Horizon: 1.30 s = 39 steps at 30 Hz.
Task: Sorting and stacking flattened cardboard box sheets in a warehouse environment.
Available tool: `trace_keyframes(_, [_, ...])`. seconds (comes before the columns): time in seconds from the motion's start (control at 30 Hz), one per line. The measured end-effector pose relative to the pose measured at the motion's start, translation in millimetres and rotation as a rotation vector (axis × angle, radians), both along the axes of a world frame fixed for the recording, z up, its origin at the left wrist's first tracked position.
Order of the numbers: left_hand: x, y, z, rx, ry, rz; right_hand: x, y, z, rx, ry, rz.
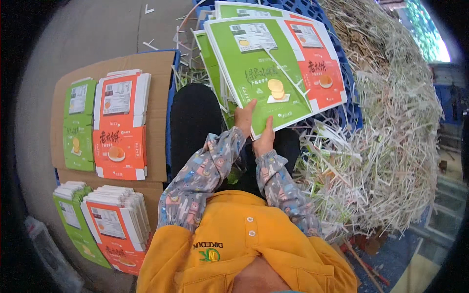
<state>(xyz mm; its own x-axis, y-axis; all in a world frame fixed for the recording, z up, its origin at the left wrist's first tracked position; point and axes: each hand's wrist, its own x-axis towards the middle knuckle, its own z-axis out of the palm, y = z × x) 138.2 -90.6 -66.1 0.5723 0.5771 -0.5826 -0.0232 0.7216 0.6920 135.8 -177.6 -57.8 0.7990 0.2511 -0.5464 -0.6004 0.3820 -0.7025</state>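
Note:
A stack of printed cardboard sheets (249, 61), each with a green and an orange panel and white margins, lies in front of me, tilted to the left. My left hand (244, 118) grips the stack's near left corner, thumb on top and the other fingers hidden beneath. Beside it, my right hand (264, 140) holds the near edge with the thumb up against the green panel. A thin white paper strip (282, 67) lies loose across the top sheet. More sheets show under and behind the stack.
To my left, piles of green printed card (80, 124) and orange printed card (120, 124) lie on brown cardboard (59, 112). A blue plastic pallet (350, 80) shows beneath the sheets. A large heap of shredded paper strips (391, 146) fills the right side.

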Motion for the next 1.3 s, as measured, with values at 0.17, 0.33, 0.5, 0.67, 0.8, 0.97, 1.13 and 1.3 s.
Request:
trace_keyframes(0.17, [-15.4, 10.8, 19.8, -0.179, -0.244, -0.015, 2.1, -7.3, 45.4, 0.18, 0.059, -0.004])
trace_keyframes(0.33, [-30.4, 19.8, 23.4, -0.247, -0.21, -0.022, 28.6, -35.6, 26.2, 0.143, -0.064, 0.031])
trace_keyframes(0.5, [-41.9, 12.0, 17.7, -0.183, -0.208, -0.108, 28.3, -41.9, 14.2, 0.052, -0.048, 0.087])
trace_keyframes(0.67, [-45.4, -5.9, 21.3, -0.203, -0.177, -0.188, 52.9, -52.7, -0.4, 0.027, -0.097, -0.085])
trace_keyframes(0.8, [-57.9, -9.8, 4.5, 0.007, -0.06, -0.232, 64.7, -71.6, 7.6, 0.008, -0.132, -0.123])
trace_keyframes(0.97, [-24.2, 97.6, 26.7, 1.352, 0.375, -0.021, 70.8, -125.4, 6.6, -0.017, -0.205, -0.094])
trace_keyframes(1.13, [23.3, 181.9, 24.6, 1.547, 0.818, -0.261, 61.8, -144.7, -15.8, -1.068, -1.038, 0.307])
trace_keyframes(1.3, [40.4, 228.2, 15.0, 1.327, 0.926, -0.611, 69.8, -137.2, -31.2, -0.127, -0.154, -0.118])
